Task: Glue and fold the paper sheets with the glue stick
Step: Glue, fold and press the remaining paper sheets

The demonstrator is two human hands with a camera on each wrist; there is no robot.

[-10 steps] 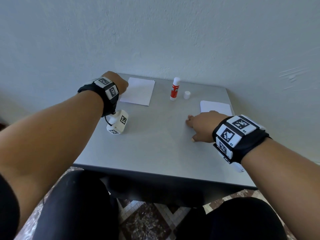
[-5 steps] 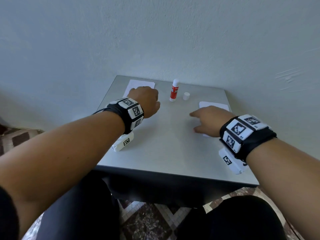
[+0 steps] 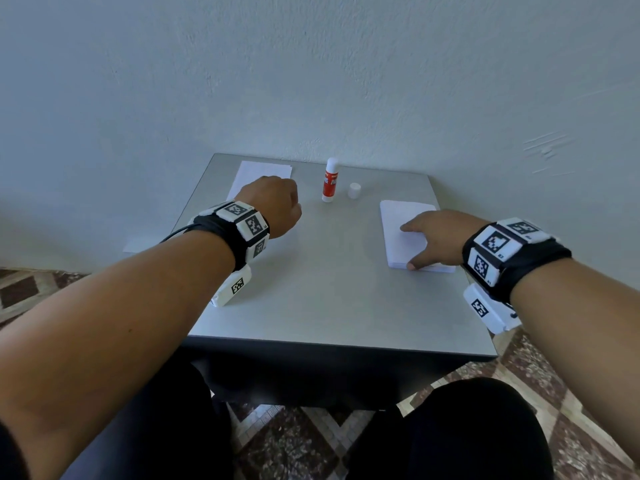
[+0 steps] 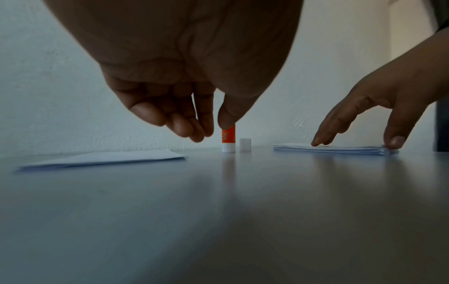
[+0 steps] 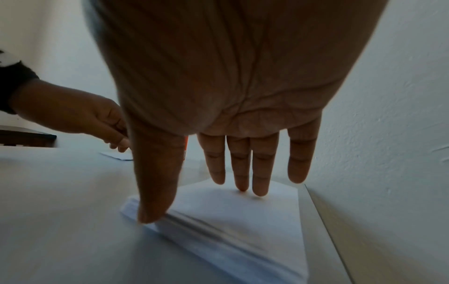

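An uncapped red-and-white glue stick [image 3: 330, 181] stands upright at the back middle of the grey table [image 3: 322, 289], its white cap [image 3: 354, 190] just to its right. A white sheet [image 3: 258, 171] lies at the back left. My left hand [image 3: 277, 204] hovers in front of that sheet, left of the glue stick [image 4: 228, 140], with its fingers [image 4: 184, 126] loosely curled and holding nothing. My right hand [image 3: 436, 237] lies on a stack of white sheets [image 3: 401, 220] at the right. Its straight fingertips [image 5: 260, 189] press the stack [image 5: 230, 215], and the thumb touches the near left corner.
The table stands against a pale wall [image 3: 346, 81]. The stack lies close to the table's right edge [image 5: 323, 221]. Bare grey tabletop stretches between my hands and toward the front edge [image 3: 339, 344]. My knees and a patterned tiled floor [image 3: 294, 441] show below.
My left hand came off the back-left sheet and drew toward the middle. My right hand slid right from the bare tabletop onto the paper stack.
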